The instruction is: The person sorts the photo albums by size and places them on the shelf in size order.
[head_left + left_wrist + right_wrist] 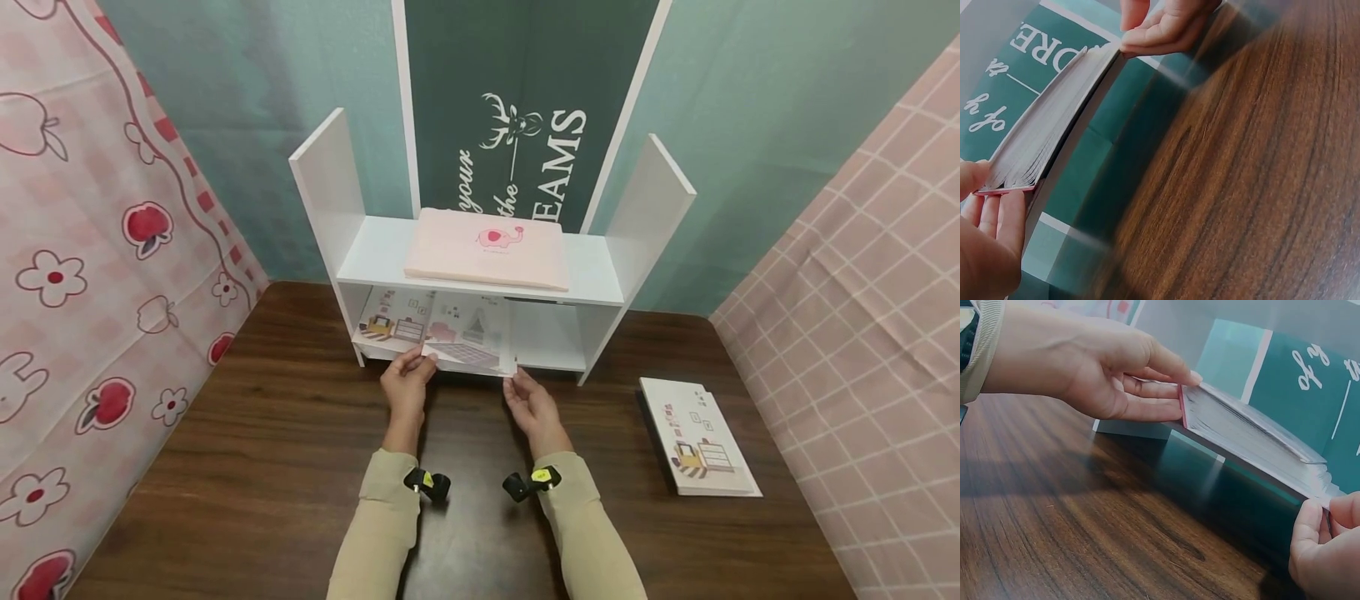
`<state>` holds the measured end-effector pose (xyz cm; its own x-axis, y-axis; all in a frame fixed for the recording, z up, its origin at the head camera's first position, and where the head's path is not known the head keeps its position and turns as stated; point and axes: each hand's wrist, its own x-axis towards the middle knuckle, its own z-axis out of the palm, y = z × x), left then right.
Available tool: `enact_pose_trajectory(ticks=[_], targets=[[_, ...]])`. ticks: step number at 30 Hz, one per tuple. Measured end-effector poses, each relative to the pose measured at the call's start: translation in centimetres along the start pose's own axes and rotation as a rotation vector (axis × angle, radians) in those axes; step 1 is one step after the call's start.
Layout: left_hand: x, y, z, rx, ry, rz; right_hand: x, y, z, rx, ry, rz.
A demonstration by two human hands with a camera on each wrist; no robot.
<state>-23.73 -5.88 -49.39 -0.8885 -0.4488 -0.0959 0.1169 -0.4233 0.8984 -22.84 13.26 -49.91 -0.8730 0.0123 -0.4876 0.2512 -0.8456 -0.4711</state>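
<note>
Grip nearly closed, left hand (403, 390) and right hand (534, 408) each pinch an end of a thick book (468, 329). Brown desk (225, 467) spans the lower frame; white shelf (618, 242) stands centrally, a pink elephant-printed object (457, 246) on its upper board, that book at the lower one, mid-frame.

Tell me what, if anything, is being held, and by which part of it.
A thick, rectangular, white-covered paper book: the left hand grips its reddish left end near the front; the right hand pinches its front right corner.
</note>
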Motion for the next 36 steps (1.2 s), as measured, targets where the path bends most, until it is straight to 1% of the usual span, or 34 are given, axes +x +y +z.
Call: enact_pose_trajectory(ticks=[8,15,17,19,21,25,27,31,33,36], targets=[[0.0,0.1,0.0,-0.023,-0.005,0.006,0.0,0.1,0.0,-0.003,0.002,-0.003],[-0.1,0.1,0.0,-0.031,0.005,0.011,0.1,0.2,0.1,-0.012,-0.001,-0.018],[-0.1,0.1,0.0,-0.03,0.001,0.007,0.0,0.1,0.2,-0.022,-0.004,-0.024],[-0.1,0.2,0.0,-0.004,-0.009,-0.001,-0.2,0.1,0.1,-0.044,-0.016,-0.033],[-0.4,0.4,-0.1,0.084,-0.016,-0.005,-0.6,0.0,0.1,-0.121,-0.008,-0.05],[-1.4,1.3,-0.3,0.332,-0.043,-0.007,-1.6,-0.2,0.0,-0.375,0.031,-0.109],[-2.0,1.9,-0.4,0.444,-0.073,-0.009,-2.1,-0.4,0.1,-0.481,0.043,-0.142],[-2.8,2.7,-0.5,0.575,-0.151,-0.022,-3.0,-0.8,0.1,-0.647,0.022,-0.193],[-3.0,2.9,-0.6,0.619,-0.185,-0.027,-3.4,-1.0,0.0,-0.748,0.021,-0.217],[-3.3,3.2,-0.7,0.673,-0.225,-0.014,-4.0,-1.3,-0.1,-0.921,0.019,-0.26]])
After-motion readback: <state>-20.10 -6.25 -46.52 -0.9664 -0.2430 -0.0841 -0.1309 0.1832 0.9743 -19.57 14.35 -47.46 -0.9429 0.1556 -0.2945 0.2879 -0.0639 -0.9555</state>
